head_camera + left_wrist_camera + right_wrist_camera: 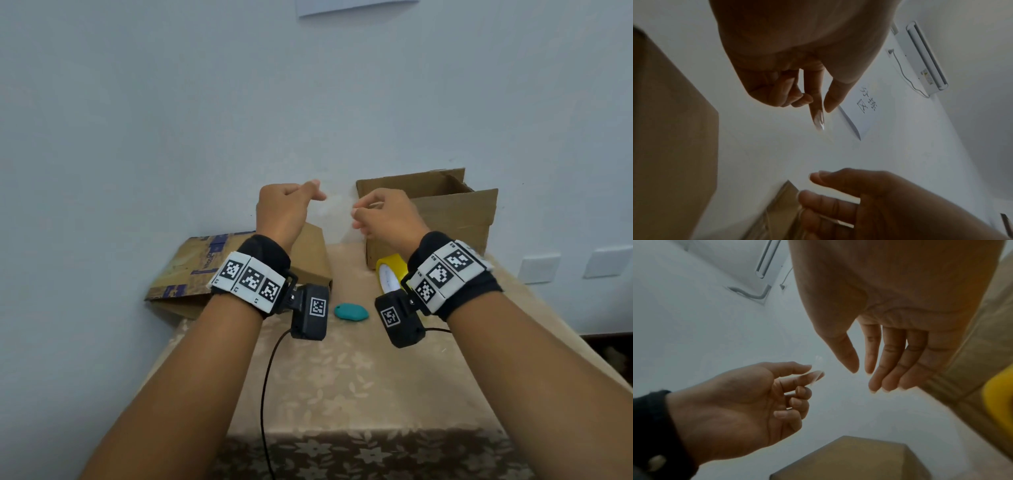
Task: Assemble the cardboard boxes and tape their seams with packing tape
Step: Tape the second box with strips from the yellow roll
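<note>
Hovering above the table (342, 377), both hands are raised between the two boxes. From the head view, the left hand (284, 209) has its lower fingers curled and thumb and forefinger meeting on a pale, see-through strip of tape (334, 205); the right hand (387, 216) sits just across from it, apart, fingers bent toward that strip. The open box (455, 219) stands at the back right, the flattened box (191, 270) back left, the yellow tape roll (388, 270) just in front of the open one, with a teal object (351, 311) between the wrists.

Left wrist view now: the forefinger (817, 104) carries a glossy sliver of tape at its tip, thumb alongside, the other fingers folded in.

Right wrist view: the right hand's fingers (890, 356) are straight and relaxed, gripping nothing, the thumb standing off. I'd judge the strip is kept high so it can't stick to anything before it meets a seam.
</note>
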`<state>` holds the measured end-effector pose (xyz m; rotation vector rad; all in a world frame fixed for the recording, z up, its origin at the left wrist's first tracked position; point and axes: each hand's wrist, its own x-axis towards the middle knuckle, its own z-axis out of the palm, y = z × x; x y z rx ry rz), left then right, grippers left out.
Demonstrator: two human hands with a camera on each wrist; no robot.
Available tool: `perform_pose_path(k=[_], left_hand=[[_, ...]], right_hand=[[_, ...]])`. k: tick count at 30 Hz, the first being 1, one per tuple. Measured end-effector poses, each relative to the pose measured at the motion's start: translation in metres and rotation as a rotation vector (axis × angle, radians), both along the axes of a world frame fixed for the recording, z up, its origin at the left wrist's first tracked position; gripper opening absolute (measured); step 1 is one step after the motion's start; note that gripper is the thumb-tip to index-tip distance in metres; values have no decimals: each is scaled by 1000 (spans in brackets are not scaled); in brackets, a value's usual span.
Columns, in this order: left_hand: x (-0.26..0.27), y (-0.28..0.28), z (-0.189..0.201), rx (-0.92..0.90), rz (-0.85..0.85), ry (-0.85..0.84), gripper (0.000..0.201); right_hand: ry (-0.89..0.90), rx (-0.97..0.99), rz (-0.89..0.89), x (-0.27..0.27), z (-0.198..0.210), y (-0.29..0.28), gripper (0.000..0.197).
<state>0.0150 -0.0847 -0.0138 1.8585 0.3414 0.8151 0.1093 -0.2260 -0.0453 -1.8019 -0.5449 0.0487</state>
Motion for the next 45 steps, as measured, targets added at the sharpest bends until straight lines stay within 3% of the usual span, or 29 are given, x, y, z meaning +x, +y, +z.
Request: perform_pose_path(k=[4,7,11,19,23,27,30,34,37,42,45], left_hand=[[-11,27,5,-72,67,-20,31],[-19,51,4,-131,140,-35,30],[-25,74,-3,-258,127,3,7],[-25,73,-27,-469,-54,181,72],[-19,66,-35,-366,-50,202,106],[-15,63,-31,-364,-72,200,121],[-15,63,-28,-307,-124,224,124],[-15,63,-26,-216,-64,181,105],[-13,66,-27,-173,54,99,81],[-11,71,-27,-193,170,-167,13],[-14,71,-18,-228,141,-228,2]], right_hand=[[170,34,103,-19,-3,29,24],[199,-33,139,-31,-12,53,47],[161,-142,136,-38,-23,75,68],[362,-44,64,-30,-28,80,54],[434,37,91,-27,-26,74,58],[489,55,111,-25,-19,65,75],[476,115,128,-24,-18,62,70],[429,136,139,-19,-22,62,61],[457,63,209,-18,-17,57,75],[393,-50,321,-18,-3,47,96],[396,-80,428,-17,6,41,111]])
